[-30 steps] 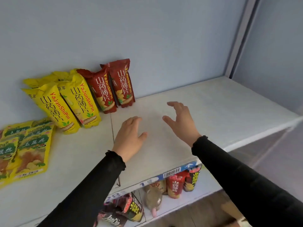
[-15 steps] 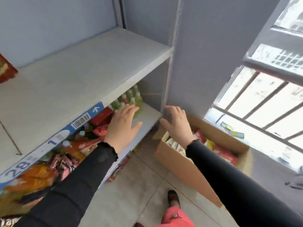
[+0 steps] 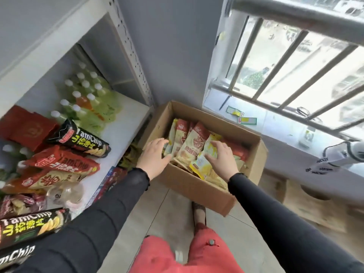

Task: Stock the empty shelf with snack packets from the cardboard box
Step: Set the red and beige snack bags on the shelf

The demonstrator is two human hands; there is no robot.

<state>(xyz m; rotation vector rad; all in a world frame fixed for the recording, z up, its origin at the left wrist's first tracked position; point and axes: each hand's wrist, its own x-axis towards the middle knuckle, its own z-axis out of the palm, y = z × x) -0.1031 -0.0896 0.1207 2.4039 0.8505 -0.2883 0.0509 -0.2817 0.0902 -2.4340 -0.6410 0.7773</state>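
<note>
- Both hands have come off the upper shelf and down into the open brown cardboard box [image 3: 197, 186] on the floor; the view has swung from the shelf to the box.
- Nearest the camera: red trousers [image 3: 177, 255] and a dark shoe [image 3: 199, 211] on the grey floor tiles [image 3: 153, 219].
- Black sleeves reach forward to the box.
- Left hand [image 3: 155, 157], fingers spread wide, rests on the snack packets [image 3: 189, 142] at the box's left side; no grip is visible.
- Right hand [image 3: 221, 155] lies on a yellow packet [image 3: 202, 164], fingers curling at its edge; whether it grips cannot be told.
- Left of the box, a lower white shelf [image 3: 126, 123] carries black and red chip packs [image 3: 78, 138] and white-capped bottles [image 3: 84, 91].
- Beyond the box stands a barred window [image 3: 291, 66].
</note>
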